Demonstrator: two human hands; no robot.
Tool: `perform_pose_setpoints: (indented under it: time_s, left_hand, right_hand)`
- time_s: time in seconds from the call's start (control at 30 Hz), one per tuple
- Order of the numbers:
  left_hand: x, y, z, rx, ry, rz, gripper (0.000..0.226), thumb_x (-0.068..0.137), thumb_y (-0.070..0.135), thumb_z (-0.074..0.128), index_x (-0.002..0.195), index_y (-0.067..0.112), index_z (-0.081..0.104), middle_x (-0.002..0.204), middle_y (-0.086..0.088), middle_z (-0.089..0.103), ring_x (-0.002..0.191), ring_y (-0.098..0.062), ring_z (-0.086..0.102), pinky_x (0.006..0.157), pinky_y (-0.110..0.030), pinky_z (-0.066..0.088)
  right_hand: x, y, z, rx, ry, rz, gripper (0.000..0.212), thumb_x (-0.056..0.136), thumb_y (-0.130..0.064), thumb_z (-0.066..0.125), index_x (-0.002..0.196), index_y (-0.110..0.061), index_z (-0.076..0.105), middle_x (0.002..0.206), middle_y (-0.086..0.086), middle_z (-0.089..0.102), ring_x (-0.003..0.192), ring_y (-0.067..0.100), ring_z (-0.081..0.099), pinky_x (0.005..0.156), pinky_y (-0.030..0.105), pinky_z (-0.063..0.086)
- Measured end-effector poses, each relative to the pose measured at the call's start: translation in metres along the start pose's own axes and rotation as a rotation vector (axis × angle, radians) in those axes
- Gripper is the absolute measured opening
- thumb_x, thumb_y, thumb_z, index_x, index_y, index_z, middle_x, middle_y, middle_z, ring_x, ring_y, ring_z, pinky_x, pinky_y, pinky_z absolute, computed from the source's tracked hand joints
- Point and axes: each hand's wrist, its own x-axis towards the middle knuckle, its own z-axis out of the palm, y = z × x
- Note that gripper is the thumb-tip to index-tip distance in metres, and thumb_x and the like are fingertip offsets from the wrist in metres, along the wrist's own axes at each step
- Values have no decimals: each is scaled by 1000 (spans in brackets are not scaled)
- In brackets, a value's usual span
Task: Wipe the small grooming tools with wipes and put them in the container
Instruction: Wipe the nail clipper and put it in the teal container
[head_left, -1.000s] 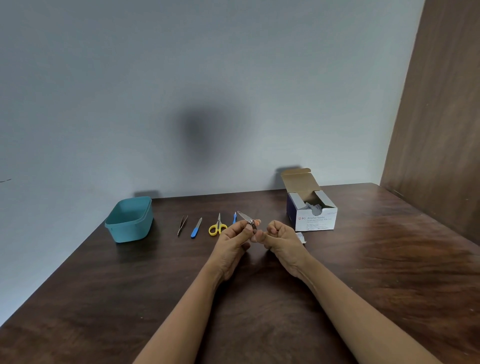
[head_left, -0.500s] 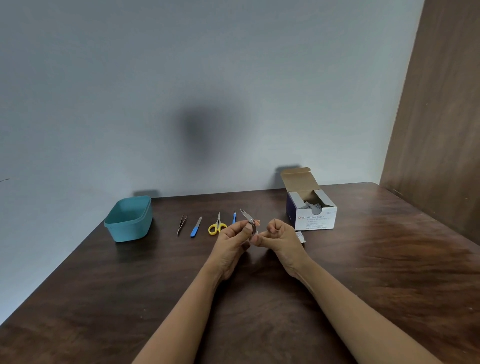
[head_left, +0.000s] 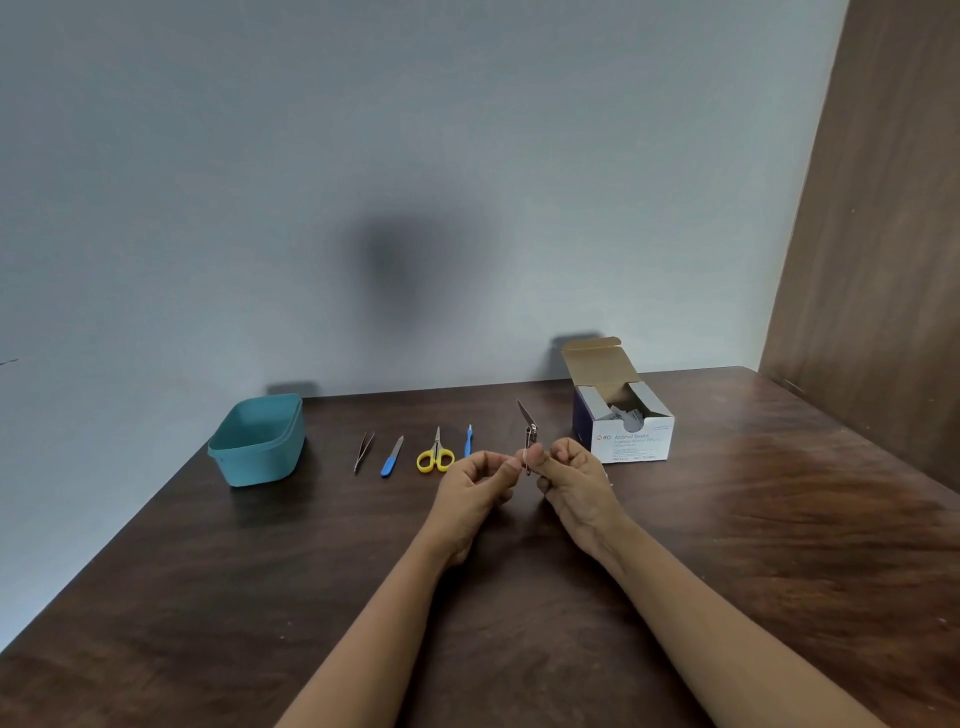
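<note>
At the middle of the dark wooden table (head_left: 779, 519), just above its surface, a nail clipper (head_left: 530, 439) stands nearly upright between the two hands, its lever swung open and pointing to eleven o'clock. The right hand (head_left: 576, 483) is curled, with thumb and forefinger pinching the clipper's lower end. The left hand (head_left: 472, 488) is curled too, its thumb tip meeting the clipper's base from nine o'clock; whether it grips the metal, a wipe, or nothing I cannot tell (no wipe shows plainly).

Off at ten o'clock sits the teal container (head_left: 260, 462), well apart from the hands. Between it and the hands lie tweezers (head_left: 363, 451), a blue nail file (head_left: 392, 457), yellow-handled scissors (head_left: 436, 454) and a thin blue-handled tool (head_left: 469, 441). At two o'clock stands the opened box of alcohol swabs (head_left: 631, 441).

The clipper looks light, rigid and smooth, so probably slippery once damp. A firm pinch on the flat sides of the body seems best, away from the cutting edge and the loose lever, which may swing.
</note>
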Motion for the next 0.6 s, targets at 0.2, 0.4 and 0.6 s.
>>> perform_pose_setpoints:
  time_s: [0.2, 0.4, 0.6]
  left_hand:
    - [-1, -1, 3, 137, -11, 96, 17, 86, 15, 69, 95, 1, 69, 75, -1, 63, 64, 0, 55, 62, -16, 48]
    - [-2, -3, 4, 248, -13, 193, 10, 86, 20, 69, 83, 11, 70, 69, -3, 60, 65, -13, 50, 62, -28, 43]
    - [-4, -3, 5, 367, -8, 272, 20, 86, 15, 66, 67, 12, 60, 62, 3, 52, 59, -5, 44, 58, -23, 39]
  right_hand:
    - [-2, -1, 2, 45, 31, -28, 40, 64, -6, 73, 67, -18, 35, 61, 2, 70, 72, 16, 60, 62, 22, 35]
    - [1, 3, -2, 89, 13, -22, 46, 57, -5, 77, 71, -18, 36, 64, 5, 70, 59, 8, 62, 63, 21, 42]
    - [0, 1, 0, 88, 72, -7, 42, 66, -2, 73, 71, -20, 35, 66, 6, 71, 53, 10, 45, 53, 18, 39]
